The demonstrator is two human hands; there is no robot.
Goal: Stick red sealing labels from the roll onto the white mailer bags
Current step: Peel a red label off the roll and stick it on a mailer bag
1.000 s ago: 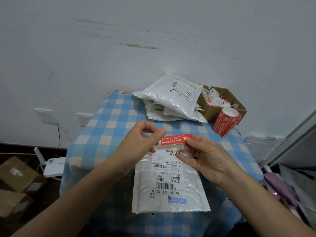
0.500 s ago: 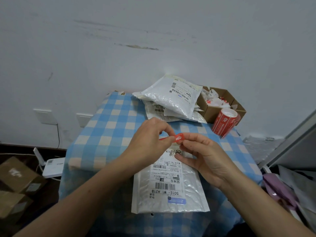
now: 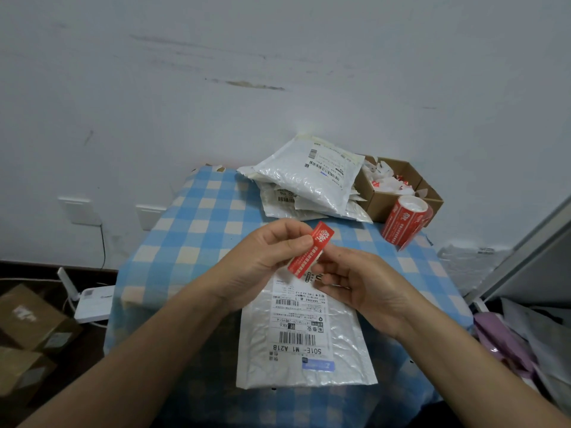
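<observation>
Swung to a diagonal, the red paper sealing label (image 3: 310,250), pinched by left hand (image 3: 272,253) and right hand (image 3: 363,284), hovers over the white bubble mailer bag (image 3: 340,350), likely next pressed across its far end.

1 red label (image 3: 310,250) hangs tilted above a flat white mailer bag (image 3: 304,344); the red roll (image 3: 403,222) stands near stacked bags (image 3: 304,177).

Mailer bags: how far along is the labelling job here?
Done: unclear; the piled bags show no seals from here. In hand: the left hand and right hand pinch one red label above the front bag. Left: sticking it on that bag, which has none; more wait on the roll.
</observation>
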